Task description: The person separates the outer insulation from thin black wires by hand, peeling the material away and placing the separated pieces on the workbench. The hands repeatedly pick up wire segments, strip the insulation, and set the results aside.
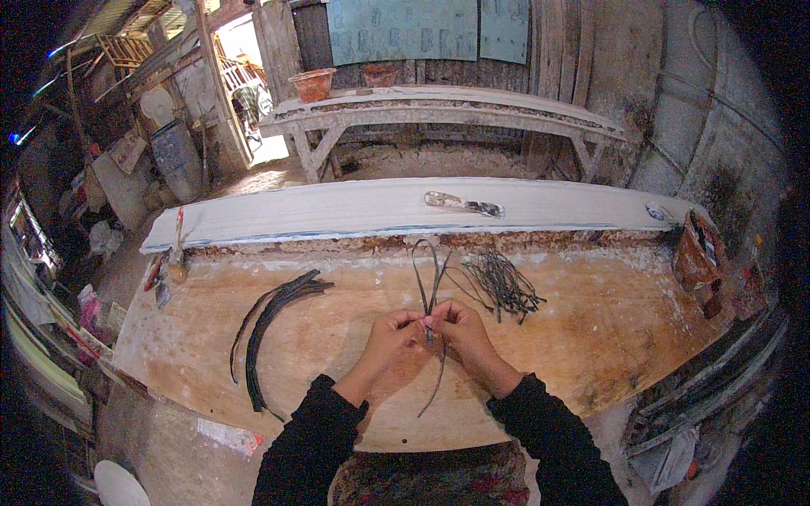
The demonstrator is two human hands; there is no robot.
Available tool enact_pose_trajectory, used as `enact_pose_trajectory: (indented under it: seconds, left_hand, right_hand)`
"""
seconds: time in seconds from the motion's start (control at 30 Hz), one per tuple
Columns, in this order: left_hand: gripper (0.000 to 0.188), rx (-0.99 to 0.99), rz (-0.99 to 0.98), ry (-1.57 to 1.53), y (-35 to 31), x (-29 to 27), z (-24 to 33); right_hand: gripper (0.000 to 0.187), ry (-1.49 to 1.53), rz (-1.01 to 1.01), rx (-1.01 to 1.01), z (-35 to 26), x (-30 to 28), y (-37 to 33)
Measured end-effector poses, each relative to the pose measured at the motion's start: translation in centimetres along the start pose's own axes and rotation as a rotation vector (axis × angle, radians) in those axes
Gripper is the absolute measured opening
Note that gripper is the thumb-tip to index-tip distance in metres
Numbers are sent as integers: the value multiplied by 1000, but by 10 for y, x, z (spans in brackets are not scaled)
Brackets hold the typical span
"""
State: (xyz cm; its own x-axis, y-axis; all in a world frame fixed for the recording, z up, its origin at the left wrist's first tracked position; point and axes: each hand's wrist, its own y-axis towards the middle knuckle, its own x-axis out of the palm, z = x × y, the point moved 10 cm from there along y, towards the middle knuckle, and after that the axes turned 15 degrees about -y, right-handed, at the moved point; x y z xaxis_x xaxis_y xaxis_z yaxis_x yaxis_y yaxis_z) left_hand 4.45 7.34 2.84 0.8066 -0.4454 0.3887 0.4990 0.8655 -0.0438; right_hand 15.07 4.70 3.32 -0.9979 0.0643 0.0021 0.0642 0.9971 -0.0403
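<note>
My left hand and my right hand meet over the middle of a wooden work board. Both pinch a thin dark strip, which loops up above my fingers and trails down toward me below them. What the fingertips do at the crossing is partly hidden. Left of my hands lies a curved bundle of long black strips. Beyond my right hand is a pile of dark strips with small knot-like ends.
A white ledge runs along the board's far edge, with a stained-handled tool on it. A brush stands at the left; a crusted brown pot is at the right. Farther back, a long bench carries an orange-brown basin.
</note>
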Motion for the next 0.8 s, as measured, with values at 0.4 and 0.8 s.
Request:
enact_pose_trajectory:
  seconds: [0.4, 0.8]
  left_hand:
    - [24, -66, -62, -128, -1, 3, -8]
    - [24, -74, -95, -96, -1, 4, -7]
  right_hand:
    - [10, -221, 87, -82, 0, -8, 5]
    - [12, -105, 83, -123, 2, -7, 5]
